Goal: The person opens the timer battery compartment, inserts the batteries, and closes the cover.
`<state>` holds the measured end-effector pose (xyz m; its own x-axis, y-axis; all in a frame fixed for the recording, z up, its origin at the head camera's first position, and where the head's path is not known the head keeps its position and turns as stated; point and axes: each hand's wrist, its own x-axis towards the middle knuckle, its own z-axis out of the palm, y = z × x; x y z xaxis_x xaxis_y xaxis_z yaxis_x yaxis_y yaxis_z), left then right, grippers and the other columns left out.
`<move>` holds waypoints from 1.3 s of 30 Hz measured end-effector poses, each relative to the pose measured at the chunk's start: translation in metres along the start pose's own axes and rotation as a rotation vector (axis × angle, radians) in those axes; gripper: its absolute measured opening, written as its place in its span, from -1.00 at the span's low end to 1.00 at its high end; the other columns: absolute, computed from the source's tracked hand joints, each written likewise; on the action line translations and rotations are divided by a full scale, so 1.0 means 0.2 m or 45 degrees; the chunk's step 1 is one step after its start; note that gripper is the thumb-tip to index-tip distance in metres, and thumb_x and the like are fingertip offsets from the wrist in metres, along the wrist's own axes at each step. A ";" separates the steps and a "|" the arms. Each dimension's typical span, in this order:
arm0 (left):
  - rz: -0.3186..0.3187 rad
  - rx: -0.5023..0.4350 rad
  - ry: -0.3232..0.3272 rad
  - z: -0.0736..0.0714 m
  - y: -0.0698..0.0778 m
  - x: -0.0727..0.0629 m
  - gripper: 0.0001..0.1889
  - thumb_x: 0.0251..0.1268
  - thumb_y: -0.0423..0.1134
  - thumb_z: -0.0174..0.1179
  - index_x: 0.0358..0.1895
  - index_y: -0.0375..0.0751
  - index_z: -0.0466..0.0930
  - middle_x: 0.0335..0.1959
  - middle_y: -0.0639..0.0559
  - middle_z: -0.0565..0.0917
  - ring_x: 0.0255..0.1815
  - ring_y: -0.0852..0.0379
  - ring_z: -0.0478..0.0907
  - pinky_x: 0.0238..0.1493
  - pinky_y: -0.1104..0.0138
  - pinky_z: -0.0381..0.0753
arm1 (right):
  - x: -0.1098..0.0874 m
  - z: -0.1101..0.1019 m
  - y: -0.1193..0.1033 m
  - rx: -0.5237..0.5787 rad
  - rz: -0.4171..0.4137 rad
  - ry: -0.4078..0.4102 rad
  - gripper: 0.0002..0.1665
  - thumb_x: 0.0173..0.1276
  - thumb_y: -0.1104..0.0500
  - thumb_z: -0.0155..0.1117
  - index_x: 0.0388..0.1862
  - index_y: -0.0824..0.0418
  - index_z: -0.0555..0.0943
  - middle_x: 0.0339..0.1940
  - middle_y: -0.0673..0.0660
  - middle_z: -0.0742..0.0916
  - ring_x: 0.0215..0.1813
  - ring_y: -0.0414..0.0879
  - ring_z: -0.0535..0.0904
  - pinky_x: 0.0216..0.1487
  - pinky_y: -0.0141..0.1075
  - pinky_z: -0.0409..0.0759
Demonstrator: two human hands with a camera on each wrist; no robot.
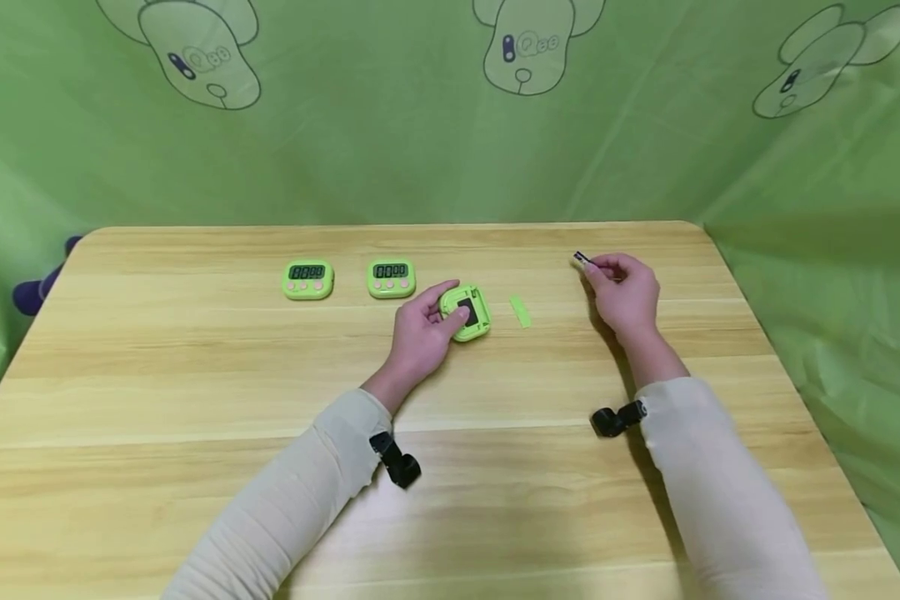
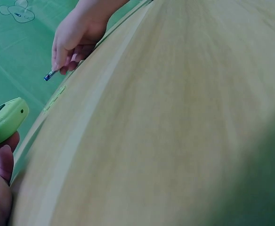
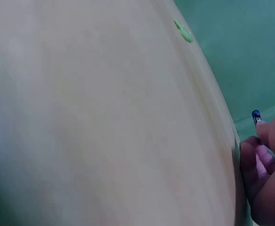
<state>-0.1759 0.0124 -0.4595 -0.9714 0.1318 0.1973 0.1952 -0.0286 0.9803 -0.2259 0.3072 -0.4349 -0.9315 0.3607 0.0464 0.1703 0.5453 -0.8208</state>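
My left hand (image 1: 422, 333) grips a green digital timer (image 1: 482, 310), its back turned up and its battery slot uncovered, with the thumb across the back. In the left wrist view the same timer (image 2: 8, 123) shows side-on at the left edge. Between thumb and fingertips my right hand (image 1: 628, 292) pinches a small battery (image 1: 581, 258), held out to the right of the timer. One end of that battery (image 3: 256, 114) shows in the right wrist view. A green battery cover (image 1: 521, 311) lies on the table between the two hands.
Two more green timers, one at the left (image 1: 307, 279) and one nearer the left hand (image 1: 391, 278), lie display up on the wooden table (image 1: 195, 375). A green printed curtain (image 1: 390, 150) hangs behind the table's far edge.
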 end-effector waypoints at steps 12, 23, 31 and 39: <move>0.016 0.022 0.019 -0.01 -0.01 0.01 -0.53 0.33 -0.44 0.27 0.29 -0.43 0.49 -0.01 -0.21 0.71 -0.23 0.12 0.69 -0.20 0.35 0.69 | -0.14 0.03 -0.11 0.753 0.006 0.028 -0.77 0.22 0.49 0.35 -0.16 0.55 0.56 -0.35 0.16 0.54 -0.29 -0.11 0.65 -0.21 -0.28 0.73; 0.034 0.058 0.024 0.00 -0.01 0.00 -0.53 0.33 -0.41 0.29 0.29 -0.40 0.51 -0.07 -0.15 0.74 -0.43 0.24 0.56 -0.39 0.45 0.59 | -0.28 0.07 -0.18 0.950 0.003 -0.209 -0.65 0.14 0.63 0.30 -0.10 0.50 0.46 -0.31 0.21 0.57 -0.29 0.10 0.76 -0.24 -0.15 0.73; 0.025 0.057 0.031 0.00 -0.01 0.00 -0.54 0.33 -0.40 0.29 0.28 -0.38 0.52 -0.09 -0.15 0.74 -0.44 0.23 0.56 -0.41 0.46 0.58 | -0.38 0.15 -0.19 0.923 0.028 -0.269 -0.58 0.06 0.55 0.49 -0.08 0.46 0.58 -0.27 0.21 0.76 -0.22 -0.01 0.74 -0.14 -0.19 0.71; 0.024 0.067 0.028 0.01 0.00 -0.01 -0.53 0.32 -0.38 0.30 0.29 -0.37 0.52 -0.14 -0.12 0.75 -0.49 0.24 0.52 -0.47 0.46 0.53 | -0.48 0.22 -0.20 0.797 -0.024 -0.325 -0.59 0.02 0.54 0.53 -0.12 0.43 0.62 -0.22 0.24 0.77 -0.18 -0.02 0.74 -0.10 -0.24 0.70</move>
<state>-0.1743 0.0138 -0.4600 -0.9703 0.1096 0.2158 0.2194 0.0214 0.9754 -0.1569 0.2173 -0.4303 -0.9923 0.1238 -0.0092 0.0069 -0.0190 -0.9998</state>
